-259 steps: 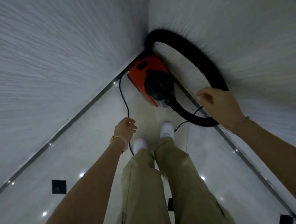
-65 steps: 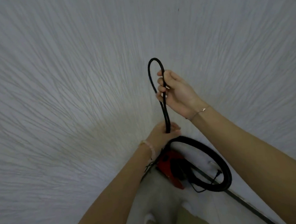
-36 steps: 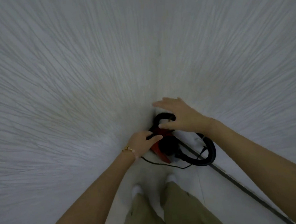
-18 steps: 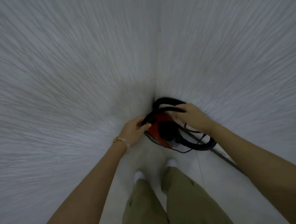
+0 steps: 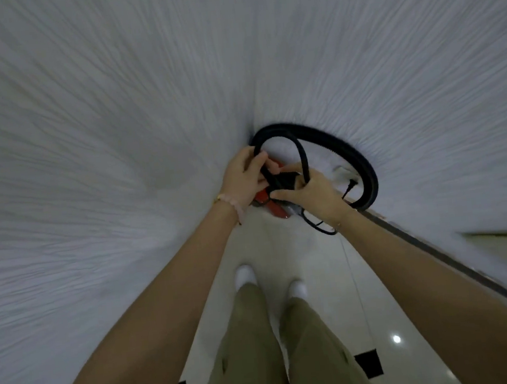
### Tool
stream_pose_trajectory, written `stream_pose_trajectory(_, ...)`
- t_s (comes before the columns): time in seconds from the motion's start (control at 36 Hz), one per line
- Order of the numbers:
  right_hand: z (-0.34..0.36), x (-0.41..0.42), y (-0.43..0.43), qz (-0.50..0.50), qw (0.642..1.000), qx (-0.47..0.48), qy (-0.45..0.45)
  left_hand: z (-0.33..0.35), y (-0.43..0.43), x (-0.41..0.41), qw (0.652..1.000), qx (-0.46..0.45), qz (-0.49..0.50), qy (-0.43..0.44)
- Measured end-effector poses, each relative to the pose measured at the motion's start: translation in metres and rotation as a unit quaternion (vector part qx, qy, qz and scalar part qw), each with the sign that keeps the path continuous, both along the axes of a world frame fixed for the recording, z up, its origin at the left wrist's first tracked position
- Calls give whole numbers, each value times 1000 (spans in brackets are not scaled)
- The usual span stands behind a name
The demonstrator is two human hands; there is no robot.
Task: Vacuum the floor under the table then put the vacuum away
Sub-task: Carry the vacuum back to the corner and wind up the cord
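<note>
Both your hands now meet over the vacuum (image 5: 267, 204): left hand (image 5: 242, 177) and right hand (image 5: 305, 190) each grip the cord (image 5: 299, 149), lifted half a second ago into a loop; storing is almost finished.

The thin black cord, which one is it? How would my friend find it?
Look to the corner where the two white walls meet; the red vacuum sits there on the floor. Just above it, the left hand and right hand hold the power cord in a small loop. It is much thinner than the ribbed hose curving behind it.
</note>
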State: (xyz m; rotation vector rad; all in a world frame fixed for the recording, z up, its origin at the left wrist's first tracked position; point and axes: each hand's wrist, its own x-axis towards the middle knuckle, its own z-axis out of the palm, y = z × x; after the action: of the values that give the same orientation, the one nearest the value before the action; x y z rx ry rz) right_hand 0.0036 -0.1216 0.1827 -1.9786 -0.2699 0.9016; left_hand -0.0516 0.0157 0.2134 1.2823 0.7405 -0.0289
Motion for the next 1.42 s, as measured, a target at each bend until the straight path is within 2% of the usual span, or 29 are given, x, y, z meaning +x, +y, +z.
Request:
stream_pose_trajectory(0.11,-25,-5,10,14,1000,16,18,-13,-4,1,999,-33,36,-13)
stream_pose_trajectory(0.25,-74,0,6,-20,997,57,-54,-53,-10,8,999,-15,20,-46)
stream_pose_trajectory(0.36,-110,16,-1,-24,991,109,-67,-110,-6,7,995,67,33,-69)
stream_pose_trajectory(0.44,-137,41,0,-37,984,169,-42,-173,-6,-6,991,125,-28,-39)
stream_pose_trajectory(0.56,-175,63,12,-47,953,297,41,-268,-21,-14,974,150,-166,22)
stream_pose_trajectory(0.61,-199,71,18,-70,928,354,97,-306,-31,-10,966,165,-201,-12)
stream_pose_trajectory(0.67,-219,76,25,-82,892,414,160,-339,-42,-3,962,160,-215,-40)
stream_pose_trajectory(0.75,-242,77,30,-91,848,475,215,-382,-50,2,975,125,-182,-31)
stream_pose_trajectory(0.81,-257,84,30,-87,829,502,230,-409,-51,3,971,156,-180,-8)
stream_pose_trajectory(0.86,-271,90,26,-84,839,494,213,-424,-46,3,943,227,-242,31)
stream_pose_trajectory(0.92,-281,97,22,-75,875,446,173,-426,-37,4,918,286,-271,49)
stream_pose_trajectory(1.0,-289,102,14,-51,938,326,110,-419,-18,-1,912,322,-249,40)
stream_pose_trajectory(1.06,-298,103,11,-32,966,239,91,-418,-5,-10,917,315,-239,53)
stream_pose_trajectory(1.17,-326,99,9,-4,989,112,92,-422,5,-17,902,320,-282,63)
stream_pose_trajectory(1.22,-345,94,7,-12,990,70,123,-427,4,-19,868,367,-324,77)
stream_pose_trajectory(1.25,-355,91,7,-4,991,43,128,-429,5,-21,836,406,-359,84)
stream_pose_trajectory(1.28,-367,88,6,15,992,11,125,-433,4,-25,789,454,-402,98)
stream_pose_trajectory(1.36,-394,72,9,72,989,-61,115,-438,7,-35,600,625,-482,132)
stream_pose_trajectory(1.39,-400,67,13,88,987,-73,115,-436,7,-37,574,654,-475,129)
stream_pose_trajectory(1.42,-403,62,17,105,985,-82,110,-433,7,-38,573,666,-461,124)
